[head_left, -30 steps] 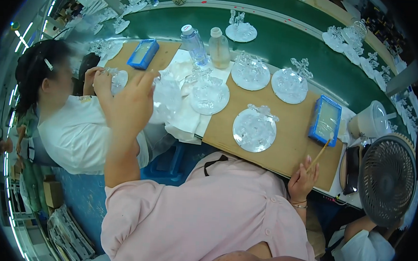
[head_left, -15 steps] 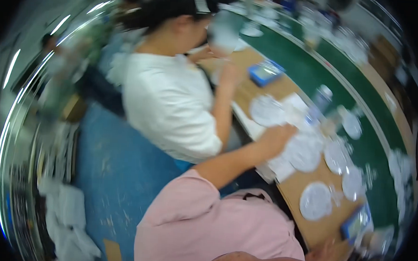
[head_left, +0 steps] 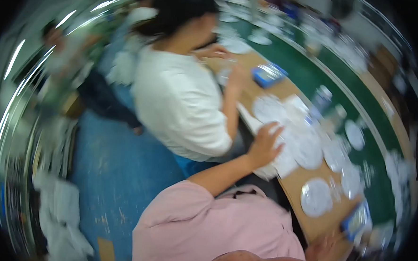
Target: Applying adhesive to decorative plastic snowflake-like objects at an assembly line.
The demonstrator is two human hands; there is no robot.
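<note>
My left hand (head_left: 265, 145), reaching from a pink sleeve, is open with its fingers spread. It hovers by a white sheet (head_left: 287, 165) and round clear-white plastic pieces (head_left: 308, 152), with nothing seen in it. My right hand (head_left: 322, 246) is low at the table edge, small and dim; its fingers look stretched out and hold nothing I can see. Nearest to it are a blue box-like device (head_left: 355, 221) and a round plastic piece (head_left: 316, 197) on the brown tabletop (head_left: 296, 182).
A co-worker in a white top (head_left: 180, 100) sits close on the left, handling a clear piece. Beyond the tabletop runs a green belt (head_left: 289, 49). A clear bottle (head_left: 321, 98) and another blue device (head_left: 268, 75) stand along it. Another person (head_left: 63, 61) is behind, left.
My left hand has drawn back left from the plastic pieces, and its fingers have spread. The co-worker's head and hands have shifted slightly. My right hand stays about where it was.
</note>
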